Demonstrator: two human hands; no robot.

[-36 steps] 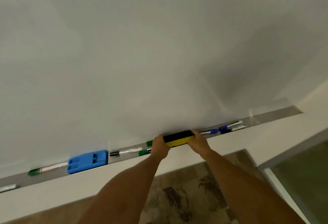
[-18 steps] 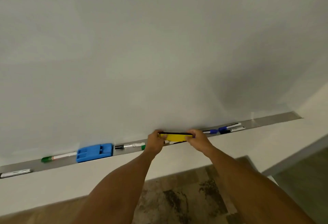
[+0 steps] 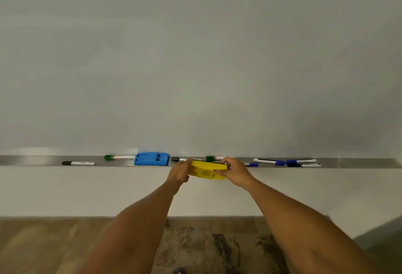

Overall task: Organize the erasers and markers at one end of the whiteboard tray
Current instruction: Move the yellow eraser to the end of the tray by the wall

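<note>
Both my hands hold a yellow eraser [image 3: 205, 170] just in front of the metal whiteboard tray [image 3: 32, 160], my left hand [image 3: 180, 171] on its left end and my right hand [image 3: 233, 171] on its right end. A blue eraser [image 3: 151, 159] lies in the tray to the left. Left of it lie a green-capped marker [image 3: 118, 157] and a black marker [image 3: 78, 163]. Another black marker [image 3: 177, 159] and a green-capped marker [image 3: 217, 157] lie behind the yellow eraser. Blue-capped markers [image 3: 268, 161] and a black one [image 3: 303, 165] lie to the right.
The whiteboard [image 3: 195, 67] fills the upper view. Below the tray is a pale wall [image 3: 87, 191], then wood-look floor [image 3: 43, 245] with a dark patterned rug [image 3: 213, 247].
The yellow eraser has come up off the tray and out toward me, tilted so its yellow face shows. The view has swung level and to the left along the tray.
</note>
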